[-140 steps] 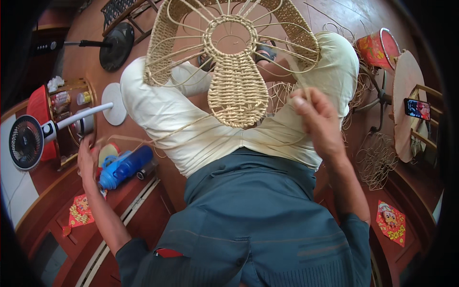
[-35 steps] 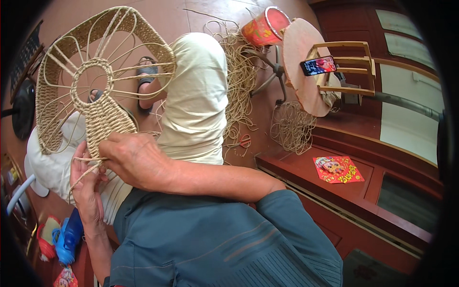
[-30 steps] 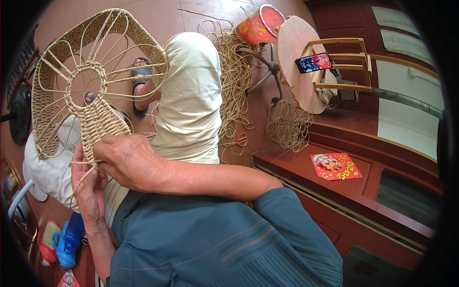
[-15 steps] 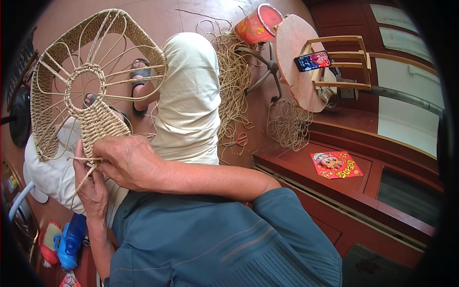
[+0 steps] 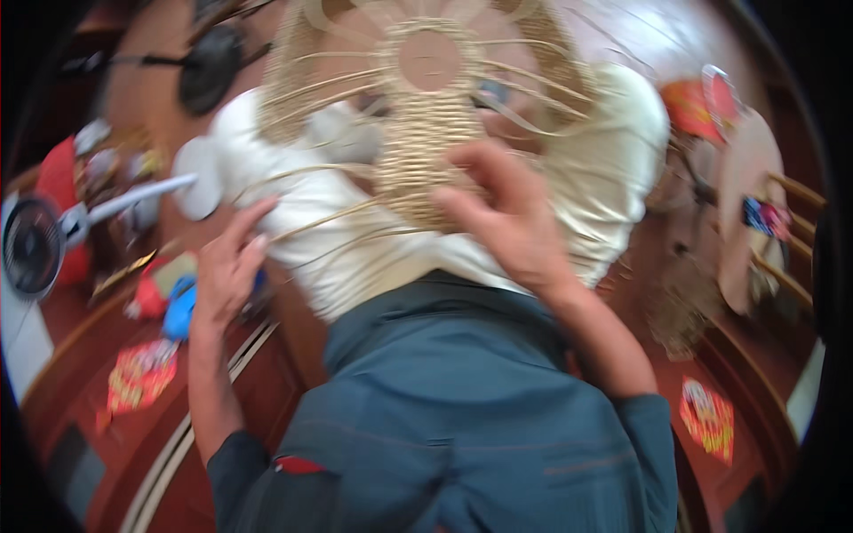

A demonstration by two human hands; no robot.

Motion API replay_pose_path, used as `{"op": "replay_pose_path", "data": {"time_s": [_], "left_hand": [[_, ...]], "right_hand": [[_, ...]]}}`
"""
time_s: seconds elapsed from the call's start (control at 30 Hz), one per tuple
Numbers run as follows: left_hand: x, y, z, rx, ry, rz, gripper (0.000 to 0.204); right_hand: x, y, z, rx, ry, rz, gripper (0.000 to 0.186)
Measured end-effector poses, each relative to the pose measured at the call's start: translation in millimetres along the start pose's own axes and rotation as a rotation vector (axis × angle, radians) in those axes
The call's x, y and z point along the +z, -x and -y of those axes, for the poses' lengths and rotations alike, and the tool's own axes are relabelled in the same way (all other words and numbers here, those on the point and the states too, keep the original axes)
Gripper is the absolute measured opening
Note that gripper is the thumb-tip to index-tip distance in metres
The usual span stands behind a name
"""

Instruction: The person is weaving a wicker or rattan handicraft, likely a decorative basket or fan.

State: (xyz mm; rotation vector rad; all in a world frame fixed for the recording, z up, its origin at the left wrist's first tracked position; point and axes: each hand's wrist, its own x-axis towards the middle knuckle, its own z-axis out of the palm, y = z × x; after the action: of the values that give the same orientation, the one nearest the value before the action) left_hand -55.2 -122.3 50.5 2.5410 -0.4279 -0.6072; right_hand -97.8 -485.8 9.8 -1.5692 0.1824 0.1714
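A woven frame point(image 5: 557, 62) of pale cord lies across the knees of my cream trousers. At its middle are a braided ring point(image 5: 392, 60) and a tongue of tight weave point(image 5: 413, 133) pointing toward me, with loose strands trailing leftward. My right hand point(image 5: 506, 218) is over the tongue's right part, thumb and forefinger apart, fingertips at the weave; blur hides whether they press it. My left hand point(image 5: 233, 266) is off to the left beside my thigh, fingers apart near the strand ends; I cannot tell whether it touches one. The whole view is smeared by motion.
At left are a white-handled fan point(image 5: 31, 244), a round white base point(image 5: 197, 178), a blue bottle point(image 5: 179, 306) and a black stand base point(image 5: 209, 67). At right are a red bucket point(image 5: 689, 111), a round board point(image 5: 737, 266) with a phone point(image 5: 764, 218), and tangled cord point(image 5: 675, 311).
The view has swung from the right back to centre. My hands, together at the tongue's tip a second ago, are apart: the left out to the left, the right on the weave's right side.
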Motion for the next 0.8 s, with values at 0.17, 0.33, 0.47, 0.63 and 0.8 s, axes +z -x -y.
{"op": "replay_pose_path", "data": {"time_s": [0.17,0.33,0.47,0.63,0.8], "left_hand": [[-39.1,38.7,36.0,-0.338,-0.496,0.014,0.063],[-81.8,84.0,174.3,-0.633,-0.370,-0.335,0.068],[-126.4,162.3,286.4,-0.904,-0.436,-0.536,0.078],[-190.7,254.8,368.1,-1.202,-0.130,-0.707,0.075],[-237.8,252.3,354.9,-1.282,0.515,-1.117,0.050]], "right_hand": [[-19.5,2.5,9.7,0.310,-0.265,0.066,0.030],[-24.1,6.2,2.4,0.269,-0.330,0.082,0.032],[-28.5,7.6,-0.8,0.202,-0.317,0.075,0.031],[-33.6,3.5,2.6,0.199,-0.303,0.100,0.028],[-19.0,5.7,11.7,0.212,-0.289,0.147,0.026]]}}
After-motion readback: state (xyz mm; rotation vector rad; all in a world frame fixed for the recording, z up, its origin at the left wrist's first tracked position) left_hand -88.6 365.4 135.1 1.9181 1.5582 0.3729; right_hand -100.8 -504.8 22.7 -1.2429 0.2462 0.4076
